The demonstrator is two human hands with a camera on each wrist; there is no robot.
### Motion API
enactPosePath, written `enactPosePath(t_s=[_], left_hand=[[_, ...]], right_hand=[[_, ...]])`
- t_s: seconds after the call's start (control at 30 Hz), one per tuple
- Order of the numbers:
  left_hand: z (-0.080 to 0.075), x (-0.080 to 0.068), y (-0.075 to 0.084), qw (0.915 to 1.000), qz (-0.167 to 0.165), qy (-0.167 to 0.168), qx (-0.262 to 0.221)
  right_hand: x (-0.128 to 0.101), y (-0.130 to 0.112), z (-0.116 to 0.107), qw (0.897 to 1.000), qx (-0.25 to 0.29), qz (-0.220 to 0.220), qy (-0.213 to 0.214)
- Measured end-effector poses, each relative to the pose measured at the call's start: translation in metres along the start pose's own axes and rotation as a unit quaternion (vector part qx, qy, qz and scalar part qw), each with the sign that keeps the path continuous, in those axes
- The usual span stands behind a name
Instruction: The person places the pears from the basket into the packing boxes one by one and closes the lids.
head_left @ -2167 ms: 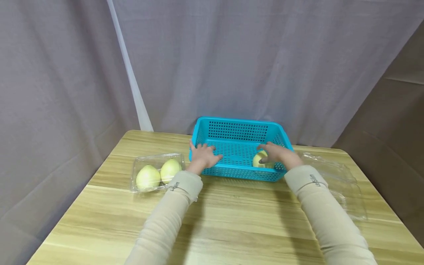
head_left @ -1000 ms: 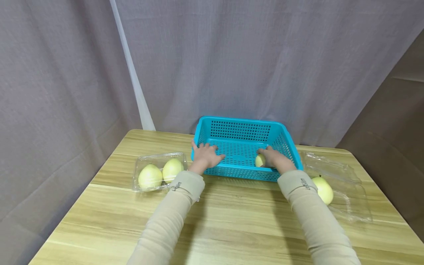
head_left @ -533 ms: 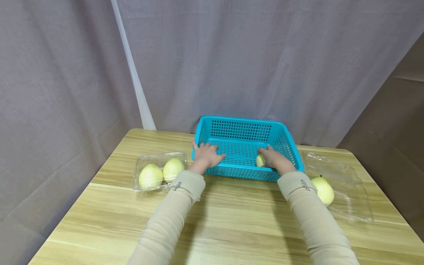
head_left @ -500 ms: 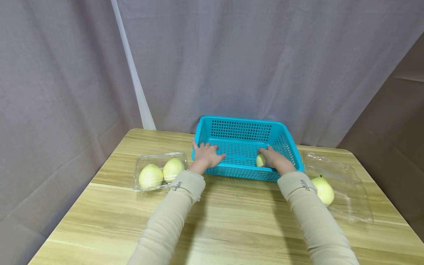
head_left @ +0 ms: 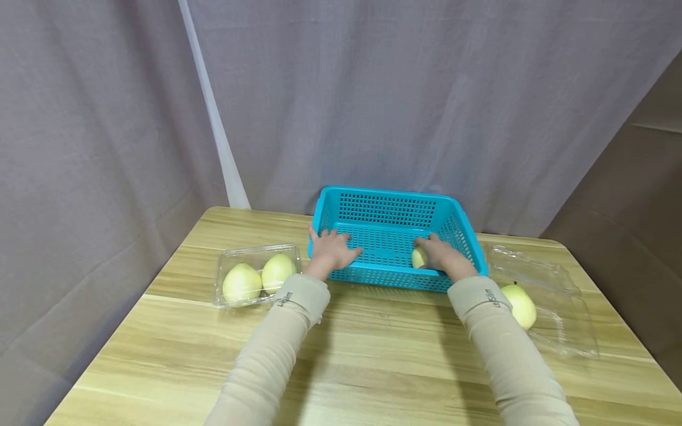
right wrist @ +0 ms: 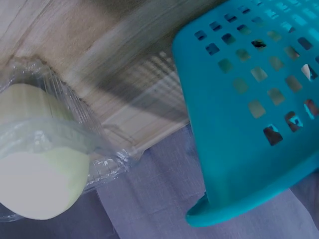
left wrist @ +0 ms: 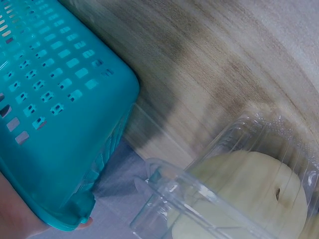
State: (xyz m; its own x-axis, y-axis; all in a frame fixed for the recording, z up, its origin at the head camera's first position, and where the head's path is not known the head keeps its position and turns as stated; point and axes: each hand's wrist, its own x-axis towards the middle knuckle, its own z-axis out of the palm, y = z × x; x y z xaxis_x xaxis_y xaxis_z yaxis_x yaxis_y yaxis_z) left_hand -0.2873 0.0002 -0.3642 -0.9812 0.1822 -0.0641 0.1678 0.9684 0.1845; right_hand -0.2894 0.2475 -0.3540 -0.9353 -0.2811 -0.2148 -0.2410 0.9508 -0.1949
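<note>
A blue plastic mesh basket (head_left: 391,278) stands at the back of the table. My left hand (head_left: 333,251) rests over its near left corner, fingers spread, one finger outside the left rim. In the left wrist view only part of that hand shows below the basket (left wrist: 99,114). Inside the basket's right end, my right hand (head_left: 444,257) holds a pale yellow-green pear (head_left: 418,258) from above, covering much of it. Its fingers are mostly hidden in the right wrist view, where the basket (right wrist: 219,159) fills the right side.
Left of the basket, a clear plastic clamshell box (head_left: 258,249) contains two pears (head_left: 242,285). To the right lies another clear clamshell (head_left: 572,325), its lid folded back, with a pear (head_left: 523,307) partly behind my sleeve. A grey curtain (head_left: 383,89) hangs behind the table.
Since the earliest frame my right hand has lowered and closed round the pear in the basket. My right sleeve shifted left, exposing the pear in the right clamshell. My left hand stays put.
</note>
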Motion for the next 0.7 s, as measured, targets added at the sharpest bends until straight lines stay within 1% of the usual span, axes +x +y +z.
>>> enactPosePath(t_s=[0.2,0.47,0.7], left_hand=[[-0.001,0.000,0.002,1.0000,-0.001,0.000,0.001],[0.001,0.000,0.001,1.0000,-0.005,-0.003,-0.003],[0.001,0.000,0.002,1.0000,-0.004,-0.003,-0.004]], right_hand=[[-0.003,0.003,-0.004,1.000,-0.006,-0.005,0.008],[-0.007,0.005,-0.009,1.000,0.022,-0.013,0.012],[-0.009,0.003,-0.014,0.999,0.020,-0.025,0.019]])
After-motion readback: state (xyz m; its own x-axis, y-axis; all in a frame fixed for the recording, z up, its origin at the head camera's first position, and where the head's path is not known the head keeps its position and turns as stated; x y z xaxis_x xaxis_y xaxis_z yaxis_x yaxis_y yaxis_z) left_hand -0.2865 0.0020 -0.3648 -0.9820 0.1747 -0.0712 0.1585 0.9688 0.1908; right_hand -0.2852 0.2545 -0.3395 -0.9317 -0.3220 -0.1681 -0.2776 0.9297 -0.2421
